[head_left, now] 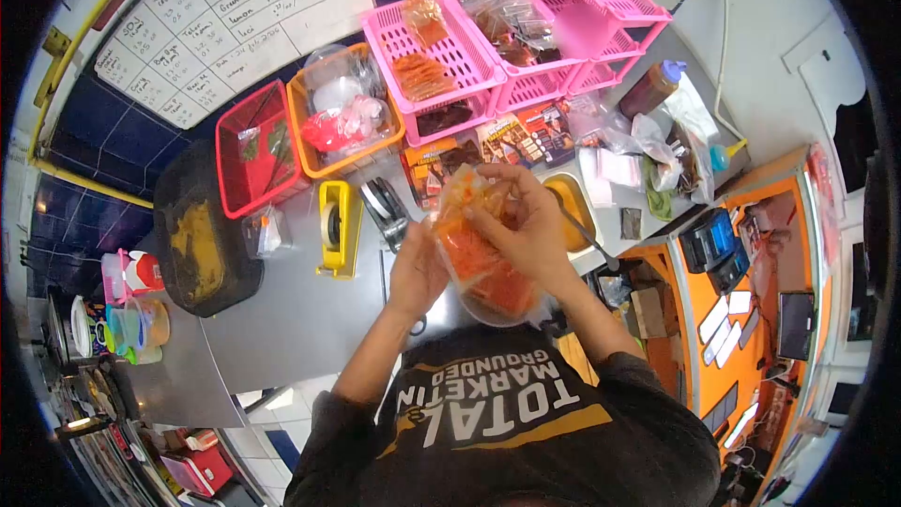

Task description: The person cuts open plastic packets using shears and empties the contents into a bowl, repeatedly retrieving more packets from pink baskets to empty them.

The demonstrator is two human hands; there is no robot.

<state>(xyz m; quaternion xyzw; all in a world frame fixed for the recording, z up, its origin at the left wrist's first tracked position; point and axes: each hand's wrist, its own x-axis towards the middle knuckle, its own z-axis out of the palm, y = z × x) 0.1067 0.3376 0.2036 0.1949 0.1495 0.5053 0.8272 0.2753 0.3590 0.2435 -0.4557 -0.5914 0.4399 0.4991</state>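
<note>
In front of my chest is a clear plastic bag [483, 263] full of orange-red contents that look like small sauce sachets. My right hand [521, 221] grips its bunched upper part, thumb and fingers pressed together on the plastic. Against the bag's left side lies my left hand [419, 266], its fingers partly hidden behind the bag. Left of my hands stand a black tape dispenser [385, 211] and a yellow tape dispenser [338, 228]. A white tub [591, 216] with yellowish contents and a spoon-like handle sits just right of my right hand.
Pink baskets [450, 47] with sachets line the back of the steel counter [282, 329]. An orange basket [305, 131], a red basket [225, 160] and a black container [225, 272] stand to the left. A sauce bottle [648, 89] is at the back right.
</note>
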